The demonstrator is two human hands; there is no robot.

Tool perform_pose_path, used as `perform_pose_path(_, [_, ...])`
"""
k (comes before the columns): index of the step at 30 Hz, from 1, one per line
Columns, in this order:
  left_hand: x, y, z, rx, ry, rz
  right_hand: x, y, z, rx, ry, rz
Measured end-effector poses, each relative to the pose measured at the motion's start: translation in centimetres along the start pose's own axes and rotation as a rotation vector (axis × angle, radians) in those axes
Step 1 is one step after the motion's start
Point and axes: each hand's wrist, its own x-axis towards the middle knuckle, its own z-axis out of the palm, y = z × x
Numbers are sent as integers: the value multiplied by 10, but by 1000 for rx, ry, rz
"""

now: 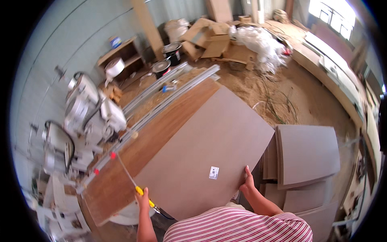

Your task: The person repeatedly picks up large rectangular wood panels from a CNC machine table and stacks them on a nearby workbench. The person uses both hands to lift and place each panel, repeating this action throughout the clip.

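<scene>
A large grey-brown flat panel [201, 133] with a small white label [214, 172] is tilted in front of me. My right hand [248, 184] grips its right edge, thumb on the face and the other fingers mostly hidden behind. At the panel's lower left edge, my left hand [142, 198] is closed around a yellow-handled air blow gun [140, 190]. A long thin nozzle extends from it up and left, and a dark hose trails from its metal fitting. Whether the left fingers also hold the panel is hidden. Beneath lies a reddish-brown wooden board [153, 139].
Grey metal rails [161, 99] run along the board's far side, beside white machinery [86, 109]. Several similar panels [308, 155] are stacked at the right. Paint cans [161, 67], flattened cardboard [217, 46], plastic wrap [260, 44] and loose cables [278, 105] lie beyond on sawdust-covered floor.
</scene>
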Motion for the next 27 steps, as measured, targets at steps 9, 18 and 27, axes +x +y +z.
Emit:
perform_pose_path(9, [-36, -108, -45, -145, -129, -22, -9, 109, 79, -181, -52, -69])
perform_pose_path(18, [-125, -125, -96, -431, -102, -24, 89, 208, 145, -155, -211, -370])
perform_pose_path(27, [-154, -132, -135, -407, -147, -120, 105, 206, 186, -147, 54, -475])
